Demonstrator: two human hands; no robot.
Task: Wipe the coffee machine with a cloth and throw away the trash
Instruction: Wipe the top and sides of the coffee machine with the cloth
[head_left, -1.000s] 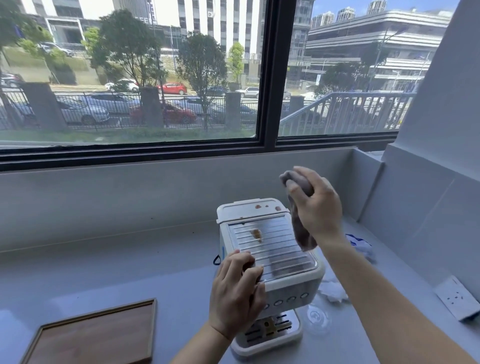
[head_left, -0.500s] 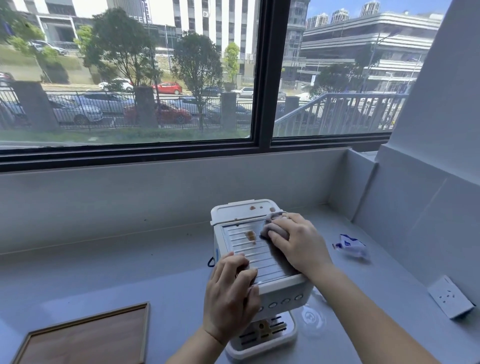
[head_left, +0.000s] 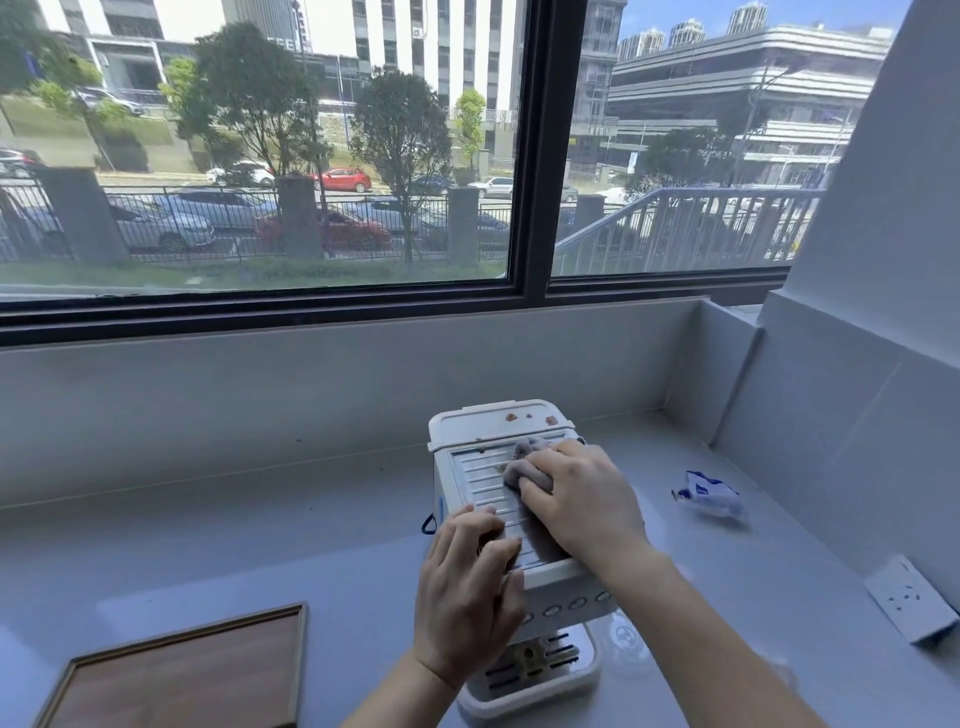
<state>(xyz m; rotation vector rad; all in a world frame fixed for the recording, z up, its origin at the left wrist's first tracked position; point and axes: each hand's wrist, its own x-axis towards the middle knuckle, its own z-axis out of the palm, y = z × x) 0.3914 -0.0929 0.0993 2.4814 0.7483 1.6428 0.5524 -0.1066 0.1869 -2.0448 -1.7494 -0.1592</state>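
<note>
A small white coffee machine (head_left: 488, 422) stands on the grey counter, with brown stains on its back lid and a ribbed metal top. My right hand (head_left: 582, 493) presses a grey-purple cloth (head_left: 524, 460) flat on that ribbed top, over a brown stain. My left hand (head_left: 467, 582) grips the machine's front left corner and holds it steady. A crumpled blue-and-white wrapper (head_left: 709, 492) lies on the counter to the right of the machine.
A wooden tray (head_left: 182, 670) sits at the front left of the counter (head_left: 260, 519). A white socket block (head_left: 911, 600) lies at the right near the wall. A clear glass (head_left: 626, 639) stands by the machine's base. The window ledge runs behind.
My right hand came down from above the machine with the cloth and now rubs it leftward across the ribbed top. My left hand has stayed on the front corner.
</note>
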